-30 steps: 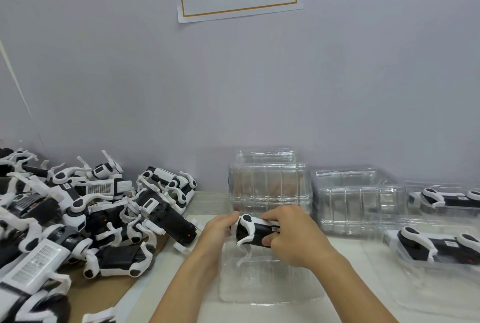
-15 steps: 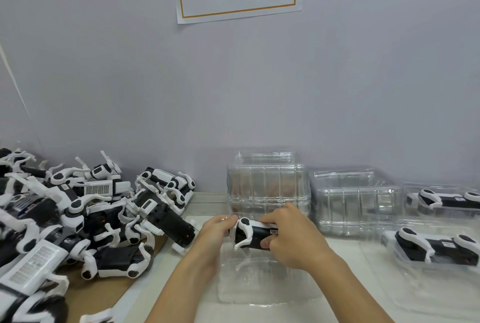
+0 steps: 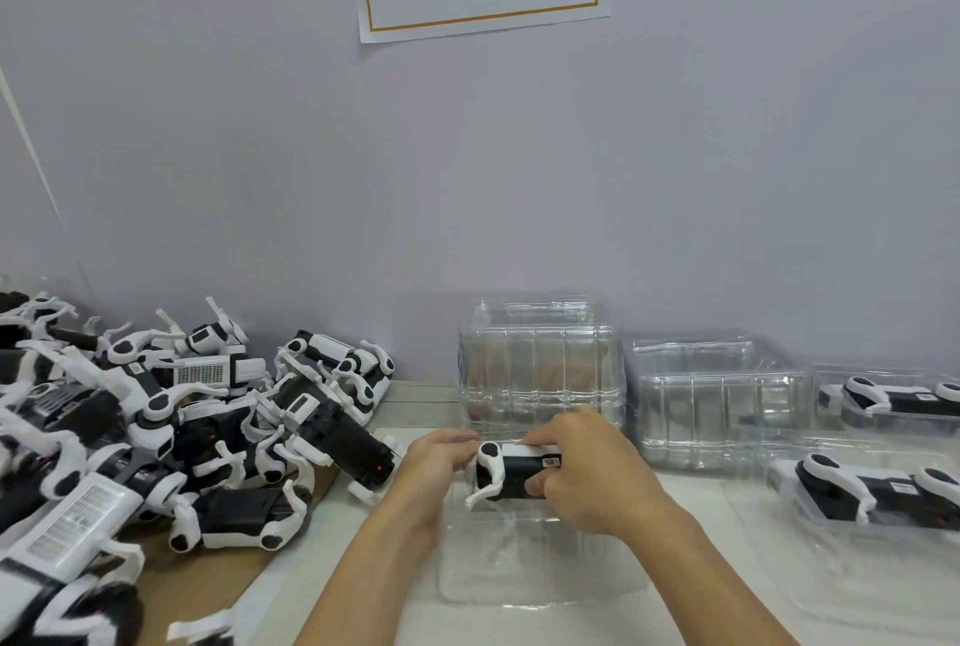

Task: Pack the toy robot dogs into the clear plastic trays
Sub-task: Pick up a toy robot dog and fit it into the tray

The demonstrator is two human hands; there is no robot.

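Both hands, left hand (image 3: 434, 458) and right hand (image 3: 582, 468), fingers curled gripping the toy robot dog (image 3: 511, 474) just above the clear plastic tray (image 3: 519, 572); best to fold legs flat, level it, then press down evenly.

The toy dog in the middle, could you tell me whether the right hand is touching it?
Touching. In the head view the right hand wraps over the toy dog, its thumb pressed against the black body, with no gap visible.

Both forearms (image 3: 363, 567) bare, apparently sleeveless (upper arms unseen).
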